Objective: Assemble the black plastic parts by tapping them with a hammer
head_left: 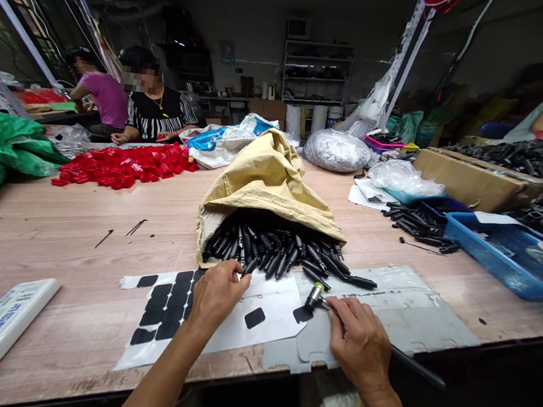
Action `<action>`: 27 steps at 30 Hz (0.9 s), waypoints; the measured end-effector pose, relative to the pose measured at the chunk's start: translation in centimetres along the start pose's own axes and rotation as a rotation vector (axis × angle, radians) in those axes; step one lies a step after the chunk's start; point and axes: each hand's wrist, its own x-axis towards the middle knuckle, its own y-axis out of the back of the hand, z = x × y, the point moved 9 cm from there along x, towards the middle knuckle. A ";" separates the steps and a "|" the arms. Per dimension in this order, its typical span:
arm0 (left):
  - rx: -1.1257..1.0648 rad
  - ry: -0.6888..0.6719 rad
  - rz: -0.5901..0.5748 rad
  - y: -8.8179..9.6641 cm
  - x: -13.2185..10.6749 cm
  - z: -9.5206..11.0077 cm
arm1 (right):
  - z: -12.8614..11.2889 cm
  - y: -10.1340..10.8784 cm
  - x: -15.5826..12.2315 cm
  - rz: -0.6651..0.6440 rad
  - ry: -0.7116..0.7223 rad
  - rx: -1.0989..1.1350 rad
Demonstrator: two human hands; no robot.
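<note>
My right hand (360, 341) is closed round the handle of a small hammer (417, 367). The yellow-tipped hammer head points up just above a square black sticker (303, 314). At the mouth of a yellow woven sack (274, 184), my left hand (218, 294) pinches the end of a black pen-shaped part (251, 266). Many more black pen-shaped parts (289, 253) spill from the sack. Partly behind my left wrist lies a white sheet (226, 342) with rows of black stickers (156, 305); another loose sticker (254, 317) lies between my hands.
A grey board (387, 314) covers the table's front right. Farther right are a blue tray (496, 255) and a cardboard box (462, 176). A white power strip (1, 327) lies at left. Red parts (125, 163) are heaped before two seated co-workers; another person sits far right.
</note>
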 end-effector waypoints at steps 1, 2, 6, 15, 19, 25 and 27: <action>-0.022 -0.043 -0.012 0.0 -0.7 0.6 | 0.0 0.0 0.0 -0.001 0.000 0.002; -0.041 -0.087 -0.027 -0.1 -1.4 1.2 | 0.0 -0.1 0.0 -0.004 0.001 0.003; -0.087 -0.206 -0.119 -1.4 -3.6 3.3 | 0.1 -0.2 -0.1 -0.007 0.002 0.003; -0.206 -0.360 -0.228 -4.8 -4.8 4.9 | 0.1 -0.2 -0.1 -0.007 0.000 0.005; -0.274 -0.333 -0.170 -5.7 -5.0 4.2 | 0.1 -0.2 -0.1 -0.010 -0.005 0.001; -0.347 -0.348 -0.138 -6.0 -4.9 3.9 | 0.3 -0.4 0.0 -0.031 -0.004 0.006; -0.357 -0.354 -0.143 -5.9 -4.8 3.9 | 0.4 -0.3 0.2 -0.053 0.005 0.037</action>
